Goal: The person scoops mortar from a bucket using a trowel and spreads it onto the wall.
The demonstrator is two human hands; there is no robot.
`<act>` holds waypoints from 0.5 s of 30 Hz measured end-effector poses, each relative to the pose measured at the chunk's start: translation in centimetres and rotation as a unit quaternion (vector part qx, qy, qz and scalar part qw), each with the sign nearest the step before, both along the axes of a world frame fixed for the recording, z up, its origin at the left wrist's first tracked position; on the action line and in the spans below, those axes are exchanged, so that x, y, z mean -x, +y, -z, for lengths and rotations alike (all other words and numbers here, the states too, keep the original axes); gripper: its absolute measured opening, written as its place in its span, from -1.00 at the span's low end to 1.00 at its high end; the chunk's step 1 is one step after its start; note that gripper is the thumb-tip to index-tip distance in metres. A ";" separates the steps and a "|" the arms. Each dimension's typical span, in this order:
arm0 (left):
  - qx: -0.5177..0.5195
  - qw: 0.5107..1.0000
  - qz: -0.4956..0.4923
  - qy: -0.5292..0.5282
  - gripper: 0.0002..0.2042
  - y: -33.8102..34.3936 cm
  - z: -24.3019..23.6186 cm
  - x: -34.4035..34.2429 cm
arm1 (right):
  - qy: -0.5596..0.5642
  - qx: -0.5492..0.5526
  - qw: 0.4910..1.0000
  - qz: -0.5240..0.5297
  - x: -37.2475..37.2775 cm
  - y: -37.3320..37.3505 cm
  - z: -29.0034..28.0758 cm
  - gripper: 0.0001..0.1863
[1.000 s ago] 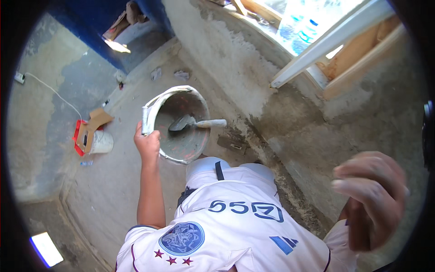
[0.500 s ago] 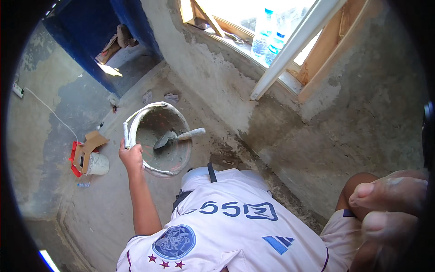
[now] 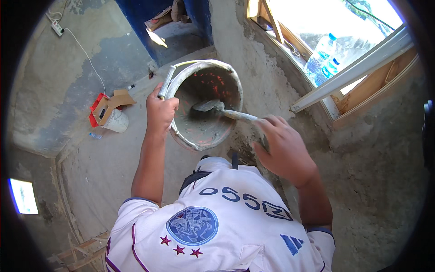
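My left hand [image 3: 162,109] is closed on the near-left rim of a mortar-caked bucket [image 3: 239,88], beside its raised wire handle [image 3: 165,84]. The bucket is tilted, its mouth facing me; grey residue and reddish patches mark the inner wall. Inside lies a trowel [image 3: 210,106], its blade coated in grey mortar and its pale handle [image 3: 239,115] sticking out over the right rim. My right hand [image 3: 285,147] is at the end of that handle, thumb apart from the fingers. The fingertips reach the handle's tip, slightly blurred, with no closed grip visible.
A window frame [image 3: 353,68] with plastic bottles [image 3: 321,54] on its sill is at upper right. On the left floor stands a white tub [image 3: 118,121] with an open cardboard box [image 3: 108,106]. A cable [image 3: 86,52] runs down from a wall-side power strip [image 3: 56,28]. A blue doorway [image 3: 136,27] is behind.
My right hand has come from the far right to the trowel handle. The bucket is tipped more toward me, and the trowel has shifted within it. The view has turned.
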State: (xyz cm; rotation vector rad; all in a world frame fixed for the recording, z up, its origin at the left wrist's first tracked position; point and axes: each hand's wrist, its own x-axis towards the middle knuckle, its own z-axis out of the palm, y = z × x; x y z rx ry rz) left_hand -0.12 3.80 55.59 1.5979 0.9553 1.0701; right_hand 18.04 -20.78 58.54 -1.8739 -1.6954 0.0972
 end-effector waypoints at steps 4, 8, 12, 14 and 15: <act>0.027 0.998 0.045 -0.041 -0.62 -1.1 -3.2 0.0 | -0.056 0.012 0.998 0.020 0.8 2.9 2.2 -0.63; 0.031 0.996 0.056 -0.061 -0.61 -1.2 -4.9 0.5 | -0.127 0.074 0.980 0.133 1.6 3.8 3.0 -0.67; 0.062 0.991 0.064 -0.103 -0.59 -1.7 -5.8 0.7 | -0.184 0.097 0.966 0.152 1.4 4.0 2.8 -0.71; 0.064 0.990 0.064 -0.105 -0.58 -1.7 -5.8 0.8 | -0.212 0.099 0.958 0.166 0.8 3.9 3.0 -0.72; 0.068 0.990 0.061 -0.105 -0.58 -1.7 -5.8 0.9 | -0.237 0.102 0.949 0.179 0.5 3.8 3.0 -0.74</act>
